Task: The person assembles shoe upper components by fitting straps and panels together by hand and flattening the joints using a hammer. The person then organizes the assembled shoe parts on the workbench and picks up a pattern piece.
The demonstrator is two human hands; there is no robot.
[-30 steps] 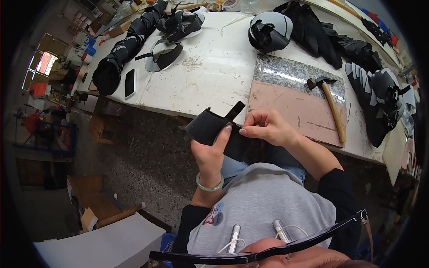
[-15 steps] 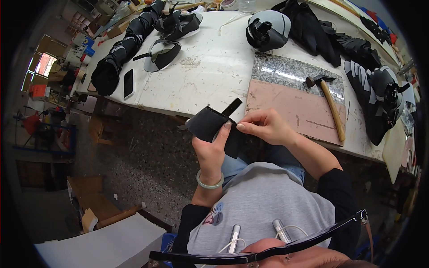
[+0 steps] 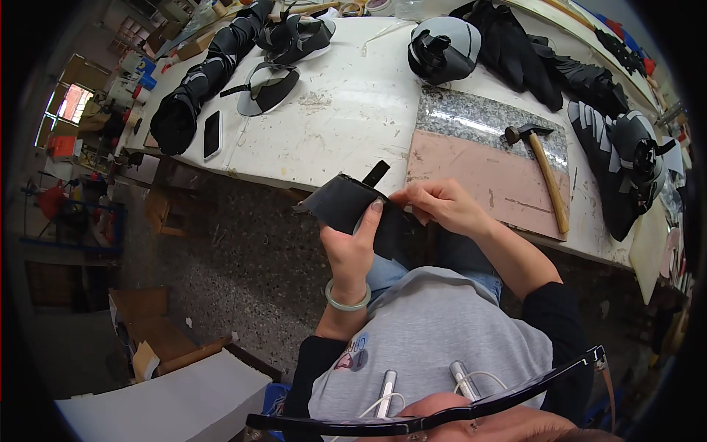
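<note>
My left hand (image 3: 349,247) grips a black shoe upper (image 3: 340,202), a curved, leather-like piece with a short strap sticking up from its far edge. The thumb of that hand presses on the upper's right side, while its other fingers are hidden behind the material. My right hand (image 3: 442,206) has its thumb and fingers drawn together at the upper's right edge. Its fingertips meet the black material there, though exactly what they pinch is too small to see. The upper is held in the air just off the table's front edge.
On the white table (image 3: 331,110) lie a phone (image 3: 212,135), a pink board (image 3: 471,173) against a granite slab (image 3: 479,114), and a hammer (image 3: 546,173) across both. Stacked black uppers (image 3: 221,62) stand left, a grey-black bundle (image 3: 443,51) behind, more black pieces (image 3: 618,162) right.
My right hand's fingers have curled and shifted slightly along the upper's right edge. The upper has tilted a little, its strap moving slightly left.
</note>
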